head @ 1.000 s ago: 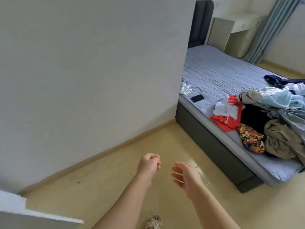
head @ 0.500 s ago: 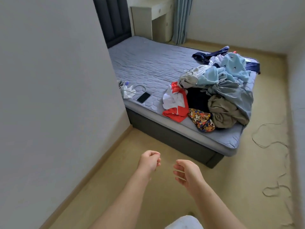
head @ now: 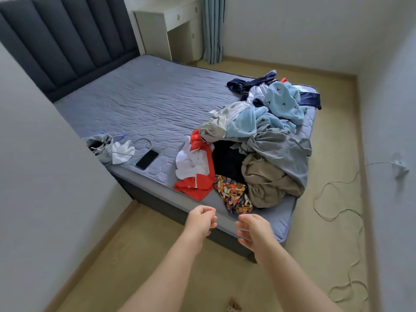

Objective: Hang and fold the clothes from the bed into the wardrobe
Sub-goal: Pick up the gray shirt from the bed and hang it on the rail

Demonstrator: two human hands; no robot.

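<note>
Closer to the bed (head: 144,104) than half a second ago, headboard now in full view. Left hand (head: 201,219) loosely curled, right hand (head: 254,230) half open, both empty, hovering over the near bed edge. Clothes pile (head: 258,143) heaped on the bed's right end, not in any container. Phone (head: 147,159) and cable beside a crumpled grey bag (head: 103,147), contents unclear. Wardrobe out of frame.

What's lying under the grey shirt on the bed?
The grey shirt drapes over a crumpled khaki garment and the edge of a black one. Anything deeper in the pile is covered.
</note>
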